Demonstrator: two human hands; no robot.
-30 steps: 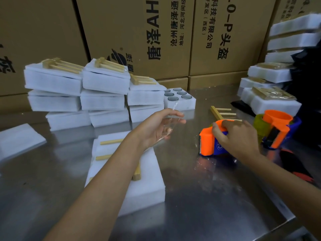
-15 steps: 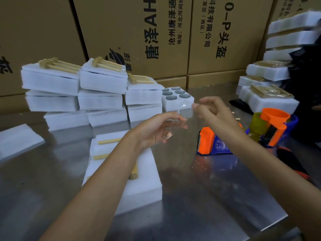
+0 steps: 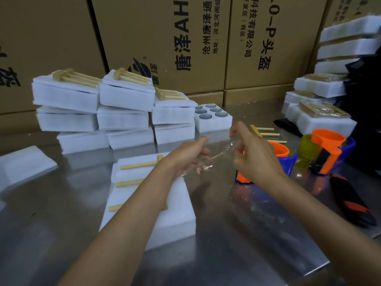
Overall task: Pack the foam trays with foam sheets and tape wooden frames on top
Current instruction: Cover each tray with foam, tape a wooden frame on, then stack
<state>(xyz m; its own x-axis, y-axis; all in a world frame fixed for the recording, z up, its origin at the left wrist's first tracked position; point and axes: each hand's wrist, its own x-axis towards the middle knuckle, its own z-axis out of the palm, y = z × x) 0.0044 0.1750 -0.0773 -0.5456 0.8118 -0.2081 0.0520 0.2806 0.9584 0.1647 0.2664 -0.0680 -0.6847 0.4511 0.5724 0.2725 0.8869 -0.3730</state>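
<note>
Since a second ago my right hand left the orange-and-blue tape dispenser; both it and my left hand pinch a clear tape strip taut (keeping it unstuck) above the white foam tray with its wooden frame.

Printed cardboard boxes behind table

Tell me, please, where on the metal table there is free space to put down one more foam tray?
Bare metal shows at the near edge, in front of the foam tray under the arms, and on its left, between it and the loose foam sheet. The right side is crowded with tape dispensers; the back is filled with stacked trays.
</note>
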